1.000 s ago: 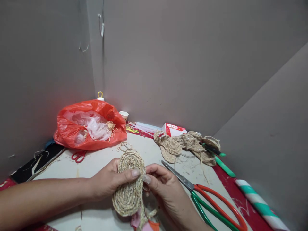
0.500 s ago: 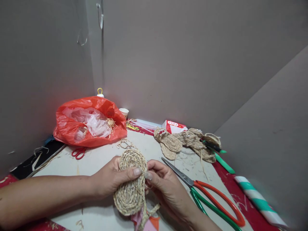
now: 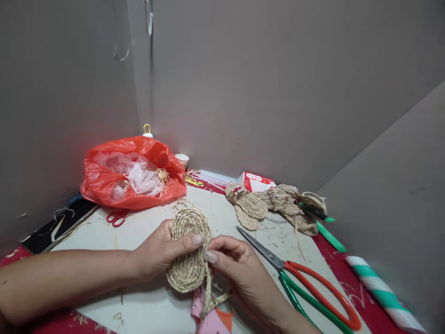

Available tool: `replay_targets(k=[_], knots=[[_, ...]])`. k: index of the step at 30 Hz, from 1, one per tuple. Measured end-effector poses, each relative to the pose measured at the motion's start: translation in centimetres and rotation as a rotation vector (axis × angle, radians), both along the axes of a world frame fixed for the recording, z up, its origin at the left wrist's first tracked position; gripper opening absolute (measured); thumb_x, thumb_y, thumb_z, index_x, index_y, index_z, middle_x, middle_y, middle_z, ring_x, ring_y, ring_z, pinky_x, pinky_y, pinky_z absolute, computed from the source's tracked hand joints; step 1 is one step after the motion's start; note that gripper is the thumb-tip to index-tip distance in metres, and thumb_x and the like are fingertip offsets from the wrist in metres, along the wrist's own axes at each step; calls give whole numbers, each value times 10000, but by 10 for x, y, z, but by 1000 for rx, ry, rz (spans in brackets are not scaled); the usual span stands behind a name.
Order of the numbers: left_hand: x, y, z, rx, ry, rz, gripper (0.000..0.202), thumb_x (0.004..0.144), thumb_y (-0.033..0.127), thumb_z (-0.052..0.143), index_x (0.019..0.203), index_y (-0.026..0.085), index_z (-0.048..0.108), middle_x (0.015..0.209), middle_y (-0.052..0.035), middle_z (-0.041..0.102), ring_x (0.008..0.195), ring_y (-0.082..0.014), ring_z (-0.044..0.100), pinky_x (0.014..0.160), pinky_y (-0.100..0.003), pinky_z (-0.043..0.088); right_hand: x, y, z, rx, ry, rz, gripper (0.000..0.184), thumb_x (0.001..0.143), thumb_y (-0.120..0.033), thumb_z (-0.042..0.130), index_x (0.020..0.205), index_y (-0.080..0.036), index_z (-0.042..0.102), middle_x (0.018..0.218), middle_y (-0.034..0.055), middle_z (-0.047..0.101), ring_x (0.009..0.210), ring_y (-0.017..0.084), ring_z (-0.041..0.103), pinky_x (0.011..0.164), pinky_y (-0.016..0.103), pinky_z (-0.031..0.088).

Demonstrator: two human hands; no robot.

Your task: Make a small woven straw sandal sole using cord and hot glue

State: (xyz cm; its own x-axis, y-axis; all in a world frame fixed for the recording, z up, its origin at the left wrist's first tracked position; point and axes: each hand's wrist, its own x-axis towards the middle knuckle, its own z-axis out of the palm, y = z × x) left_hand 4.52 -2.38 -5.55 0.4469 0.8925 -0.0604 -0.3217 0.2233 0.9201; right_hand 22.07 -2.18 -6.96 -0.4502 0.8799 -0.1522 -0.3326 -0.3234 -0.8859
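My left hand [image 3: 158, 253] grips a small oval sole woven of pale braided straw [image 3: 187, 269], thumb laid across its face. My right hand [image 3: 234, 264] pinches at the sole's right edge, fingers curled, where a loose braid tail [image 3: 208, 297] hangs down. Below the sole lie pink and orange scraps [image 3: 210, 322]. Large scissors with one red and one green handle [image 3: 306, 292] rest on the table just right of my right hand, blades pointing at it.
A red plastic bag [image 3: 104, 188] with clear plastic and straw sits at the back left, small red scissors [image 3: 116, 217] before it. Several finished straw sandals [image 3: 274, 206] lie back right by a red-white box [image 3: 255, 181]. Grey walls close in. A paper cup [image 3: 181, 160] stands behind.
The sole has tilted slightly and sits a little lower in my hands; my right fingers shifted down along its edge. The view drifted a bit.
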Motion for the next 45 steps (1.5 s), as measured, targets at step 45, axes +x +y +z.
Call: replay_targets(k=[45], knots=[[0,-6,1,-12,-43,-192,327,773,407,698,862,93,686,768,-88,666,656,-141,618,654,-263,512,4,-1,5,49,55,24,224,607,-245,879,669,-173,676,506,-28,649,454,74,563,476,163,436]])
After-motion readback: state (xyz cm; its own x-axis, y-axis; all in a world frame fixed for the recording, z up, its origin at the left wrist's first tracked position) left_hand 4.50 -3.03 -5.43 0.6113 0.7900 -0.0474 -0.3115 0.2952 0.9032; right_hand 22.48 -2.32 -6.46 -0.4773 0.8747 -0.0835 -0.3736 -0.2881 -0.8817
